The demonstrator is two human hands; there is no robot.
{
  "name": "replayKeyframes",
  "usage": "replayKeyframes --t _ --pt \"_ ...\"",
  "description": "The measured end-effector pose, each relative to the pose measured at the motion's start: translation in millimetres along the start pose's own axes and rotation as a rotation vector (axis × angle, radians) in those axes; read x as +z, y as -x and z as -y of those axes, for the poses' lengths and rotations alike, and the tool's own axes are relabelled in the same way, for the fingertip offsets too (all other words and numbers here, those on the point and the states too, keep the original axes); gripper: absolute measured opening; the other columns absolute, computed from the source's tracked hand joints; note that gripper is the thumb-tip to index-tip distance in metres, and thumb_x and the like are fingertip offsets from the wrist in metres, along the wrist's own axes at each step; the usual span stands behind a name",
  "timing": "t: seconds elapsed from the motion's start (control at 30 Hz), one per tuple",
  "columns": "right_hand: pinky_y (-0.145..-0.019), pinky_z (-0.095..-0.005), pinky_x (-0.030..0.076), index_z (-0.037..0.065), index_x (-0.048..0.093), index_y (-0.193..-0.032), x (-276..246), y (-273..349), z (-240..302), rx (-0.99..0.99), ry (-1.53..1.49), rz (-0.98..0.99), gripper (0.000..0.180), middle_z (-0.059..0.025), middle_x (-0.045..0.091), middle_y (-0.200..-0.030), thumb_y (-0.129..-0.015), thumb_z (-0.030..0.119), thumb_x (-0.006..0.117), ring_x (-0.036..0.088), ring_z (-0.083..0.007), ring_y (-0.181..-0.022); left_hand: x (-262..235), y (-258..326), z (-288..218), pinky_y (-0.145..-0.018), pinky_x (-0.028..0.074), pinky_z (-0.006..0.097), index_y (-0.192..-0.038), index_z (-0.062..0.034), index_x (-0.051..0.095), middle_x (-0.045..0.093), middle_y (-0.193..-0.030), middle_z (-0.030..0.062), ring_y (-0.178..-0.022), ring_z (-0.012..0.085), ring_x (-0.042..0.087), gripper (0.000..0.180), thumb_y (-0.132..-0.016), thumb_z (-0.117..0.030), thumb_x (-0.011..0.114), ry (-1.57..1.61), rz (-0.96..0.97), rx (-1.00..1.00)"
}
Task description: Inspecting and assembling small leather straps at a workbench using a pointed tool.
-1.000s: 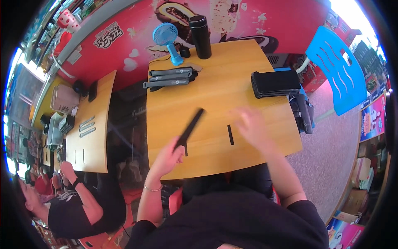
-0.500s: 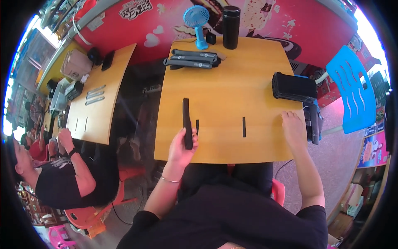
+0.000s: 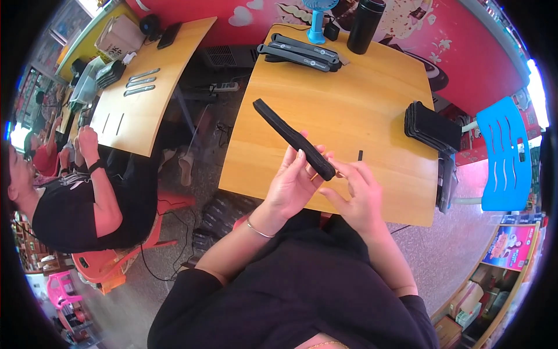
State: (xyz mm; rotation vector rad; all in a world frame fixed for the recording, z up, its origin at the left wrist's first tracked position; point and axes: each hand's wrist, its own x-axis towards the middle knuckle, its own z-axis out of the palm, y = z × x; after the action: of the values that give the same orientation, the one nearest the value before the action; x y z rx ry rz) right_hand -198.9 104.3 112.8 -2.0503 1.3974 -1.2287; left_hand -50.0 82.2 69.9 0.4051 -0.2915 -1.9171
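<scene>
My left hand (image 3: 289,185) is closed around the lower part of a long, narrow black strip (image 3: 285,130), thick and fabric-like. The strip slants above the table, its far end pointing up to the left. My right hand (image 3: 361,195) is beside the strip's lower end, thumb and index finger apart; the index fingertip is at or very near that end. Below my hands lies the wooden table (image 3: 308,104), with a small black mark or thin strip (image 3: 360,155) on its top just beyond my right hand.
Grey-and-black strips (image 3: 299,53) are piled at the table's far left, near a blue handheld fan (image 3: 316,26) and a black bottle (image 3: 365,28). Black cases (image 3: 432,126) are stacked by the right edge, beside a blue chair (image 3: 504,152). A co-worker (image 3: 81,192) sits at a second table (image 3: 168,64) on the left.
My right hand has left the table's right side and come to the strip's lower end. The strip, upright before, now leans to the left. The whole view has shifted and turned.
</scene>
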Motion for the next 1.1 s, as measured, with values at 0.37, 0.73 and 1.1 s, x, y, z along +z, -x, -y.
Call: replayKeyframes --t 0.37,0.73,1.1 --pt "-0.056 -0.0302 0.048 0.008 0.062 -0.115 6.6 6.4 -10.3 -0.084 0.085 0.002 0.043 -0.0041 0.058 -0.08 -0.073 0.005 0.071 0.059 -0.0194 -0.065 -9.4 10.9 7.5 -0.086 0.052 0.032 -0.144 -0.0174 0.018 0.055 -0.118 0.0108 -0.109 0.0222 0.057 0.064 -0.092 -0.002 0.053 -0.01 0.059 -0.007" --pt "-0.048 -0.0316 0.04 0.012 0.063 -0.118 -2.2 20.6 -11.7 0.002 0.165 0.086 0.04 -0.006 0.049 -0.06 -0.078 0.006 0.067 0.05 -0.0204 -0.053 -9.0 12.9 12.9 -0.094 0.05 0.037 -0.126 -0.0094 0.039 0.056 -0.111 0.0108 -0.107 0.0224 0.058 0.039 -0.091 0.001 0.054 -0.125 -0.065 0.086" --pt "-0.049 -0.0301 0.042 0.015 0.064 -0.117 5.3 26.6 -18.9 -0.035 0.174 -0.03 0.041 -0.005 0.057 -0.064 -0.078 0.005 0.067 0.054 -0.0185 -0.055 -3.4 15.4 18.4 -0.09 0.05 0.033 -0.121 -0.0114 0.041 0.057 -0.11 0.0085 -0.105 0.0184 0.058 0.04 -0.088 0.002 0.058 -0.276 -0.051 0.213"
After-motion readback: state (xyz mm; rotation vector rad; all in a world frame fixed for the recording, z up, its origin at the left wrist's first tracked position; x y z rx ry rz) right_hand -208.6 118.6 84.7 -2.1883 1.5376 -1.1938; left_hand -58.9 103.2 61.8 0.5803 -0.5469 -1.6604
